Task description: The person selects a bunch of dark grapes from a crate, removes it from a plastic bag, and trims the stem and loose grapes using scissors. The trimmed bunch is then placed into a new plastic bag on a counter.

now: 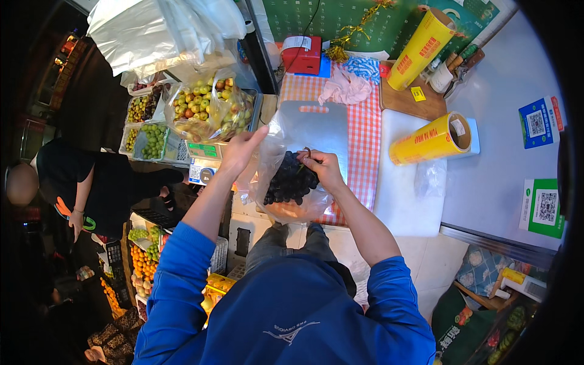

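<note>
A bunch of dark grapes (291, 180) hangs in front of me, over the near edge of the counter. My right hand (324, 170) is closed, pinching the bunch by its stem. Around and below the grapes is a clear plastic bag (304, 212). At the bag's left side, my left hand (241, 150) grips it, thumb pointing up and away; its other fingers are partly hidden. Just beyond the grapes a grey metal-looking board (322, 131) with a slot lies on a red-checked cloth (364, 146).
To the left, a bag of green-red round fruit (204, 103) sits above a scale (204, 151). On the right are rolls of wrap (426, 141), a white cutting board (404, 207) and knives (459, 61). A red printer (302, 56) stands behind. Someone in dark clothes (115, 182) is at far left.
</note>
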### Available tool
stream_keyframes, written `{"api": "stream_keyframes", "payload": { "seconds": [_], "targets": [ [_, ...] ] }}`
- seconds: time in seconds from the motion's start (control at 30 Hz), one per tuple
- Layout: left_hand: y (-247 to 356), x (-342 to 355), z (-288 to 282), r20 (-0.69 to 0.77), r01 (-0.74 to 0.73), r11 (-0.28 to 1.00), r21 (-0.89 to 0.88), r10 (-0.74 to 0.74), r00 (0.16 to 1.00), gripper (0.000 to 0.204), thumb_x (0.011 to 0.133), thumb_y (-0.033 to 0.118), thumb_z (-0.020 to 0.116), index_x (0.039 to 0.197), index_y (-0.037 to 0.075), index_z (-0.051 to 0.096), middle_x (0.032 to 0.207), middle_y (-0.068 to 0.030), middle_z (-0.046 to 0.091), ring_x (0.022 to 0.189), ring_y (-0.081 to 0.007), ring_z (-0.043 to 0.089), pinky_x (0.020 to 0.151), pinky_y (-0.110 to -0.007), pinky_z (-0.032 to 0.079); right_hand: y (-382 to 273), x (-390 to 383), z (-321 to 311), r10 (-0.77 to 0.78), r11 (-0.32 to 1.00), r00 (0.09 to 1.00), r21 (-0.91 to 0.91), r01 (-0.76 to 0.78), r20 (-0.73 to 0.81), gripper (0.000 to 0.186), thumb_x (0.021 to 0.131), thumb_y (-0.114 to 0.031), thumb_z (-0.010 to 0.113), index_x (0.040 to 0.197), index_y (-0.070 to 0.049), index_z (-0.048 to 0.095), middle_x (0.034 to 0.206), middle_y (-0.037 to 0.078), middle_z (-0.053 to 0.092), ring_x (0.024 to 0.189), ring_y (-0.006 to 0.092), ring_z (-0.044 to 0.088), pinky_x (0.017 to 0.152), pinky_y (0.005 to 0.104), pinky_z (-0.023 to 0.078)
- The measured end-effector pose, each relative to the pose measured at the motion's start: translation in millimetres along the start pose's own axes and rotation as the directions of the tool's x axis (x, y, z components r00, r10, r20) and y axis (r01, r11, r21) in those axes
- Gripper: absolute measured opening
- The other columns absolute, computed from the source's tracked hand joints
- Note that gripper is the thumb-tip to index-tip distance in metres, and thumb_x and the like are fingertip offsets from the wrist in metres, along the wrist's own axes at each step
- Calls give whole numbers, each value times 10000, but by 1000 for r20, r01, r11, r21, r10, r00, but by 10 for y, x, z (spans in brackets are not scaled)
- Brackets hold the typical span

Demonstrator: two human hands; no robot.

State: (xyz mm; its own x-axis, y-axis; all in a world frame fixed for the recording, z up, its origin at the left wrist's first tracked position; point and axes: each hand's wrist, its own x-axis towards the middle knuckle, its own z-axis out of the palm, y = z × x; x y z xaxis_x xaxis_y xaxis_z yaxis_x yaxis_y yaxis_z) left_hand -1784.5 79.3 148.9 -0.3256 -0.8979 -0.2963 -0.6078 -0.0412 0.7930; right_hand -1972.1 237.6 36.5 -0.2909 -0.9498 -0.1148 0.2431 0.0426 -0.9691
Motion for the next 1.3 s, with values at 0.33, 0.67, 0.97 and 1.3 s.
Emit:
{"api": "stream_keyframes", "payload": {
  "seconds": [0.33,0.67,0.97,1.3],
  "targets": [
    [599,-491,-7,39,-331,937,-114,338,940,275,981,211,689,881,-39,745,739,-22,677,707,-94,594,666,-274,472,-39,195,62,26,976,996,-217,-7,83,160,907,-99,738,994,33,761,1017,104,754,1028,176,681,925,288,503],
    [619,-565,-488,149,-18,842,-539,117,982,237,981,224,712,913,7,780,720,20,658,598,-30,499,547,-203,354,-436,-190,-144,-191,550,950,-774,313,248,371,950,-323,682,1056,30,724,1166,199,674,1021,406,666,963,405,509],
    [504,-586,-687,172,4,863,-504,96,980,258,973,256,721,900,16,780,697,34,615,594,-28,443,533,-217,303,-1573,-686,-491,462,-201,648,-640,742,606,292,827,-159,688,1084,-21,695,1087,144,705,946,314,668,951,426,500],
    [1104,-927,-665,394,-478,873,94,408,823,225,902,218,748,931,-3,780,799,-119,745,708,-130,678,672,-316,533,-1744,-164,866,-513,680,829,-483,552,224,369,824,50,683,1191,18,667,1116,125,705,1022,266,675,920,376,523]
  ]
}}
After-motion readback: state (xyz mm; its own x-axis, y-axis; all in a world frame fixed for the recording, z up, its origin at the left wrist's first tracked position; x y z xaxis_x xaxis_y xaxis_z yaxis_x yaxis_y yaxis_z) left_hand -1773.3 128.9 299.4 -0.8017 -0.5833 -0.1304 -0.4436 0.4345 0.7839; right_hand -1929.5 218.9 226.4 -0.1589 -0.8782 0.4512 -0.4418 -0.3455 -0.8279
